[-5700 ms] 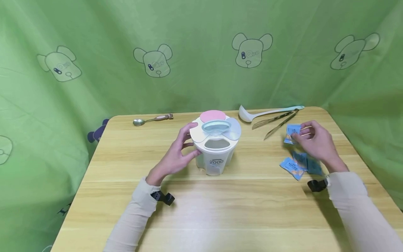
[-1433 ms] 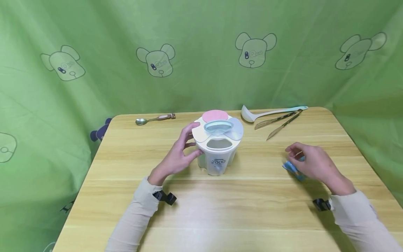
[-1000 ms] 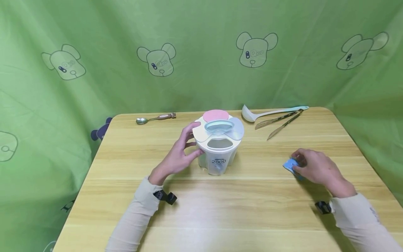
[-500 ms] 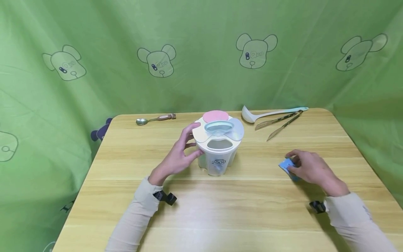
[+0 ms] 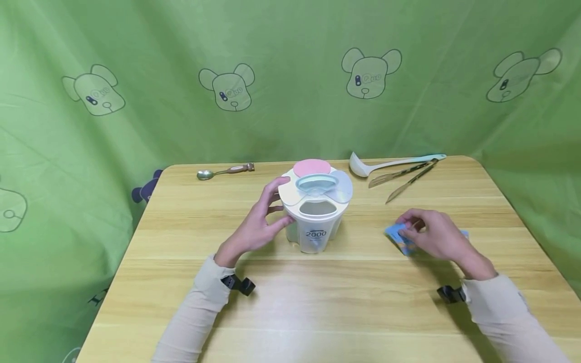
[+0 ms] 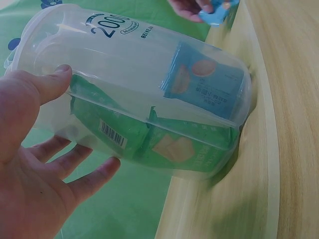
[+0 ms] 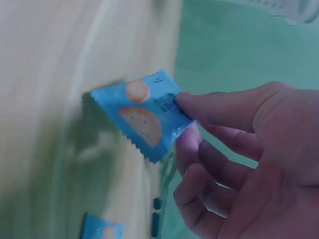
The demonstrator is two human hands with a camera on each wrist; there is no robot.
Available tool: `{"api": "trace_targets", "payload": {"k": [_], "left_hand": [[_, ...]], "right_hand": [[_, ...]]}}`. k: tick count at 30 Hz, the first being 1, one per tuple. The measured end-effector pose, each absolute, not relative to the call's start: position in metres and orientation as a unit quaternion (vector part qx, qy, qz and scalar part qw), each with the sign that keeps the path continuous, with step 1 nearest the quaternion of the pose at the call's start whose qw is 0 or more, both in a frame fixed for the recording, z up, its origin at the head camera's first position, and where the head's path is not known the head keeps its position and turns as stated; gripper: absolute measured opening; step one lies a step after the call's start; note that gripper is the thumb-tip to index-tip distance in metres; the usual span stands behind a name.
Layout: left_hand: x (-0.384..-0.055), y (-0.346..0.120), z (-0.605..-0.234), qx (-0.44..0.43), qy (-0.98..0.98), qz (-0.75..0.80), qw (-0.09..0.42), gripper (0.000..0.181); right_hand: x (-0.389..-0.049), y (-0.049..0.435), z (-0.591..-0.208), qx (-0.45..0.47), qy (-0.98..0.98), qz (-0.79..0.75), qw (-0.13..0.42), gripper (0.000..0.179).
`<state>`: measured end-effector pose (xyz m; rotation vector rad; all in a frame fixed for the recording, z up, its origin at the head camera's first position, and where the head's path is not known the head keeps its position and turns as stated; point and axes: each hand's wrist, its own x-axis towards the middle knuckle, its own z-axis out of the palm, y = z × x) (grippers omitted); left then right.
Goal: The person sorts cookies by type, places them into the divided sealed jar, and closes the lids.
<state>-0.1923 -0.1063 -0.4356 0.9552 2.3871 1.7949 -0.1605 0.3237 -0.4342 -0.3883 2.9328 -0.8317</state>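
My left hand [image 5: 254, 227] holds the side of a translucent lidded storage container [image 5: 313, 234], thumb and fingers spread around it. Its lid has pink, white and blue flaps, and the front opening is uncovered. Through the wall, the left wrist view shows a blue biscuit packet [image 6: 204, 82] and green snack packets [image 6: 187, 147] inside. To the right of the container, my right hand [image 5: 438, 239] pinches another blue biscuit packet [image 7: 139, 117] between thumb and fingers. One more blue packet [image 7: 102, 228] lies on the table, mostly hidden behind the right hand in the head view.
A spoon [image 5: 224, 171] lies at the back left of the wooden table [image 5: 290, 312]. At the back right are a white ladle [image 5: 395, 162] and gold-coloured tongs [image 5: 404, 180]. A green curtain [image 5: 290, 116] hangs behind the table.
The right hand reached down to the blue packets, took one, and has moved left with it toward the container. Fewer packets lie on the table than at first. The left hand stays in place.
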Motion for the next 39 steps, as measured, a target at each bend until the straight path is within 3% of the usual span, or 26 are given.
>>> {"api": "trace_targets", "payload": {"k": [5, 25, 39], "left_hand": [[-0.192, -0.106, -0.436, 0.304, 0.763, 0.57, 0.001, 0.092], [-0.193, -0.107, -0.437, 0.307, 0.76, 0.573, -0.001, 0.092], [-0.193, -0.106, -0.437, 0.305, 0.757, 0.578, 0.005, 0.093]], "right_hand": [[-0.159, 0.311, -0.419, -0.151, 0.945, -0.291, -0.02, 0.018], [-0.156, 0.259, -0.363, -0.171, 0.904, -0.367, -0.14, 0.019], [-0.149, 0.241, -0.332, -0.189, 0.872, -0.414, -0.18, 0.022]]}}
